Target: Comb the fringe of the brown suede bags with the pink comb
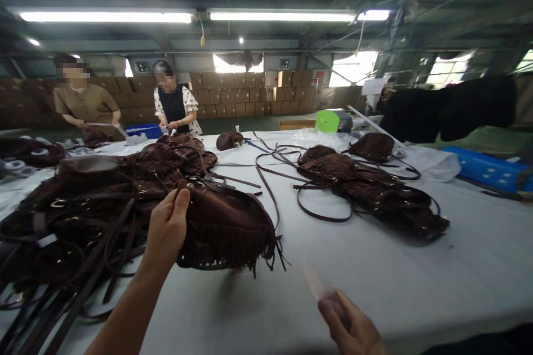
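My left hand (169, 222) is closed on the edge of a dark brown fringed handbag (227, 216), thumb on top near a small metal fitting. The bag is lifted off the table, its fringe hanging down on the near side. Lower right, my right hand (347, 321) grips a pale, translucent flat piece (314, 280) that points up and left. Motion blurs that piece, so its kind is unclear. It is apart from the bag. A heap of similar brown bags (89, 188) with long straps lies at the left, beside and behind my left hand.
More brown bags (370, 183) with looping straps lie right of centre on the white-covered table (470, 266). Clear plastic (433, 163) and a blue package (491, 172) are at the right. Two people (177, 105) stand across the table, with stacked cartons (233, 94) behind.
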Demonstrator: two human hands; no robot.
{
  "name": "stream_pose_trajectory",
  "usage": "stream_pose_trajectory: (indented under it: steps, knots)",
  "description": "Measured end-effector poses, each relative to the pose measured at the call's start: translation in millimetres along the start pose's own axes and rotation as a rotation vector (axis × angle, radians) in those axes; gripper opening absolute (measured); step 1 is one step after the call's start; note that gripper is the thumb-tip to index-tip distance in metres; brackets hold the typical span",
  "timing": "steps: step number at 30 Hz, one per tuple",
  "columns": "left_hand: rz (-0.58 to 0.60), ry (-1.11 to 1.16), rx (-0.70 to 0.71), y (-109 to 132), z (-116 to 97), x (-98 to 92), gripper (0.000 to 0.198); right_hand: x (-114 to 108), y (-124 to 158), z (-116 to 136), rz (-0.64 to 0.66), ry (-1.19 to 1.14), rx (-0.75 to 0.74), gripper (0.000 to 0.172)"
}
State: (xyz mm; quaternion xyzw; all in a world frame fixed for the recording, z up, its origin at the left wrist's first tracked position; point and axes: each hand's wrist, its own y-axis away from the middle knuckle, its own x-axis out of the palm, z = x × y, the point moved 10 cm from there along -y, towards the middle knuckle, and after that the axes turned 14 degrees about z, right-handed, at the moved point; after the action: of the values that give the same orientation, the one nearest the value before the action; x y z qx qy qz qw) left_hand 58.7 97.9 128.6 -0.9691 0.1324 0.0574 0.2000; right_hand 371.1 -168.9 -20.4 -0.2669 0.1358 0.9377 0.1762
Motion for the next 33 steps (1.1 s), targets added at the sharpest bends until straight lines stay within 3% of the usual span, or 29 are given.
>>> stream_pose_trajectory:
  steps: [3,7,12,17,21,24,29,31,33]
  knots:
    - [0.054,0.129,-0.044,7,-19,7.8,0.049,0,-3,28,-0.093,-0.098,-0.074,0.048]
    - [0.084,0.445,-0.226,25,-3,23.0,0.049,7,-11,47,-0.150,-0.228,-0.123,0.049]
    - [0.052,0.473,-0.345,48,17,22.7,0.038,33,-24,50,0.065,-0.536,-0.194,0.048]
    - [0.038,0.546,-0.463,69,66,29.3,0.038,59,-21,42,0.257,-0.555,-0.160,0.038]
    - [0.118,0.519,-0.464,82,92,33.6,0.052,65,-20,36,0.296,-0.550,-0.152,0.037]
    - [0.201,0.399,-0.424,83,98,35.5,0.064,56,-29,32,0.256,-0.438,-0.159,0.036]
    - [0.217,0.401,-0.453,69,112,39.4,0.064,-2,-55,31,-0.054,-0.038,-0.213,0.030]
    - [0.205,0.431,-0.455,59,111,39.5,0.061,-22,-62,35,-0.109,-0.011,-0.211,0.033]
    - [0.198,0.453,-0.453,48,105,40.4,0.056,-37,-62,54,-0.111,0.040,-0.259,0.033]
